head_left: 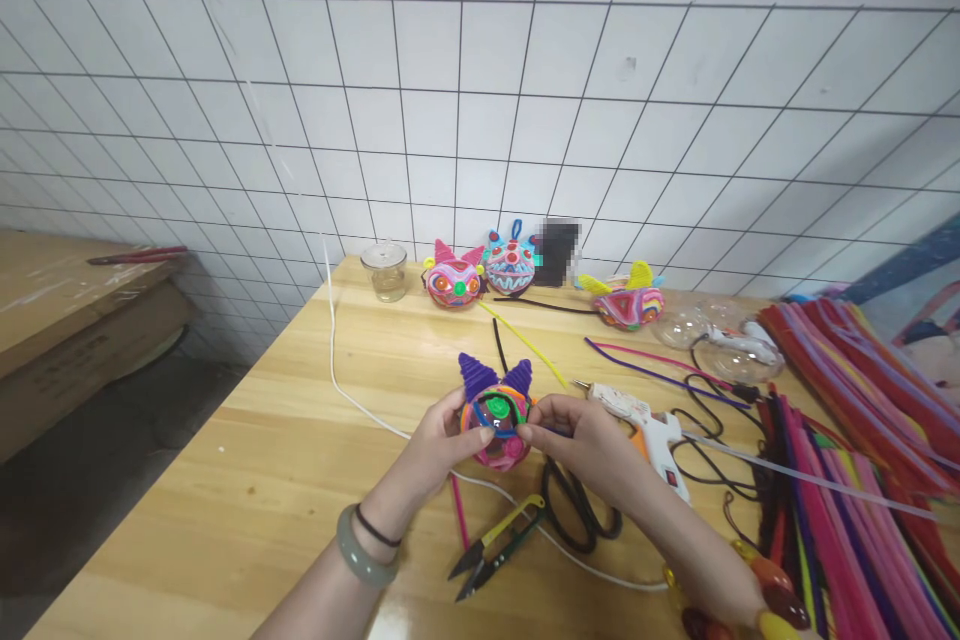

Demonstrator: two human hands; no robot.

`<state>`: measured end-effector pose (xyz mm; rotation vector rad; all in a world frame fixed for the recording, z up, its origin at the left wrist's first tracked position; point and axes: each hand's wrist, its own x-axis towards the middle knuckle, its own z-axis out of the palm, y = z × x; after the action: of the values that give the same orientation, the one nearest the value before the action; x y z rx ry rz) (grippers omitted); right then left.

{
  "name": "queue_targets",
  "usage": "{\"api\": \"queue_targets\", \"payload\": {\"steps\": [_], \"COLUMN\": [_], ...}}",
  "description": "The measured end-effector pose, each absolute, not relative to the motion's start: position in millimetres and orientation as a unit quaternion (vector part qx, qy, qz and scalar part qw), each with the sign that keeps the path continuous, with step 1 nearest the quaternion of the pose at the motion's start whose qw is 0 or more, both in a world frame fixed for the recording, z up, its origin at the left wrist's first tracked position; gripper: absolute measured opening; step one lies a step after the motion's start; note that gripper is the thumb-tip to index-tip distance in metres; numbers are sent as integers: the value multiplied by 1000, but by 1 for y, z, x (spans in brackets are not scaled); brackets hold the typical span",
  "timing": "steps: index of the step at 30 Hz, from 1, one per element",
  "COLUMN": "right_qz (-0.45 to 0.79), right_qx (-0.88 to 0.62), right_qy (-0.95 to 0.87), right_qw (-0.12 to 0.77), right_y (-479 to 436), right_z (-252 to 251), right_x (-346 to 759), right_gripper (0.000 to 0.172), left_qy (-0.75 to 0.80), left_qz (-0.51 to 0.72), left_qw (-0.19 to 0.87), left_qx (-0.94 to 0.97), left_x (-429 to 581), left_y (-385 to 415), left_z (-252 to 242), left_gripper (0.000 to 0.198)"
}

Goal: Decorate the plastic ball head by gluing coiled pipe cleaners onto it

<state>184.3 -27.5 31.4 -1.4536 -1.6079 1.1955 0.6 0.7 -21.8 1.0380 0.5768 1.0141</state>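
Between my hands is a round animal-head ornament (496, 460) covered with coiled pipe cleaners, with two purple pointed ears and a green spiral on its front. My left hand (448, 430) grips its left side, thumb across the front. My right hand (574, 428) pinches at its right edge, near a dark blue strip; what exactly the fingertips hold is too small to make out. Thread snips (499, 545) with yellow and green handles lie just below. A white hot glue gun (645, 425) rests to the right, partly behind my right forearm.
Finished animal-head ornaments, one pink (454, 282), one blue (511, 263) and one with yellow ears (628, 300), stand at the back beside a glass cup (385, 272). Clear plastic balls (739, 350) and bundled pipe cleaners (847, 520) lie right. A white cord (352, 402) crosses the wooden table (247, 480).
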Motion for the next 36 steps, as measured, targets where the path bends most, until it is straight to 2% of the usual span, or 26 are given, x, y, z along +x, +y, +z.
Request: {"api": "queue_targets", "payload": {"steps": [13, 30, 36], "right_qz": [386, 380, 382], "right_qx": [-583, -603, -612], "right_qy": [-656, -654, -650], "right_qw": [285, 254, 240], "right_y": [-31, -31, -30], "right_z": [31, 34, 31], "right_x": [188, 190, 190], "right_gripper": [18, 24, 26], "left_qy": [254, 210, 210], "left_qz": [445, 433, 440], "left_qw": [722, 771, 757], "left_qx": [464, 418, 435], "left_x": [1, 3, 4], "left_y": [-2, -3, -3], "left_z": [-20, -23, -21], "left_gripper": [45, 39, 58]}}
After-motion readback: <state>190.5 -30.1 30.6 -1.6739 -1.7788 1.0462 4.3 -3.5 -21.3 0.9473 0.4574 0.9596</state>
